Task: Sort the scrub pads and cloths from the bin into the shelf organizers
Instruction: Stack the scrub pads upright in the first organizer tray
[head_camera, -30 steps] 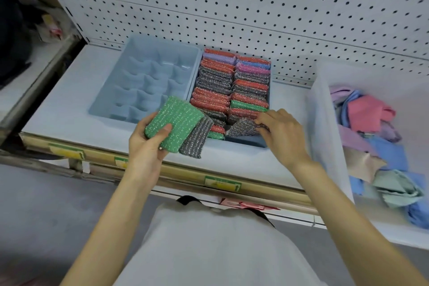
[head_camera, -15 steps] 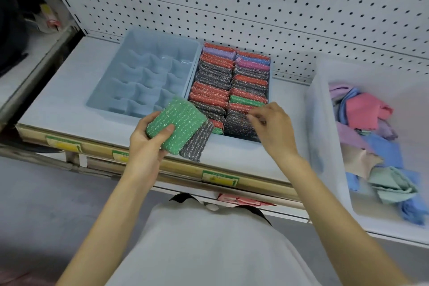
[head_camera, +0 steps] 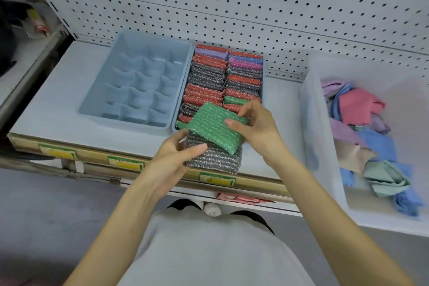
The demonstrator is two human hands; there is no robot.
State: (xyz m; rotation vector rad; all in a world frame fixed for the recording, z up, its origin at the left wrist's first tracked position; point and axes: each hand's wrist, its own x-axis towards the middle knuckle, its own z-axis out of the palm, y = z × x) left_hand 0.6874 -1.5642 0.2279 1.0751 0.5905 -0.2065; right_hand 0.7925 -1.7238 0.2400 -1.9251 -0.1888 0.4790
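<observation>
My left hand (head_camera: pixel 173 158) grips a grey glittery scrub pad (head_camera: pixel 216 158) above the shelf's front edge. A green scrub pad (head_camera: pixel 214 129) lies on top of it, and my right hand (head_camera: pixel 255 126) pinches its far right corner. Just behind them sits a blue organizer (head_camera: pixel 261 72) packed with upright red, grey, purple, blue and green scrub pads. To its left stands an empty blue organizer (head_camera: pixel 135 87) divided into several compartments. At the right, a white bin (head_camera: pixel 312 123) holds loose pink, blue, purple, beige and green cloths (head_camera: pixel 366 137).
A white pegboard wall (head_camera: pixel 232 2) rises behind the shelf (head_camera: pixel 55 97). The shelf's front edge carries yellow and green price labels (head_camera: pixel 217 179). A neighbouring shelf at the far left holds dark items. Grey floor lies below.
My left hand has carried the green and grey pads rightward to the front of the filled organizer. My right hand has left the organizer's pads and taken hold of the green pad's corner.
</observation>
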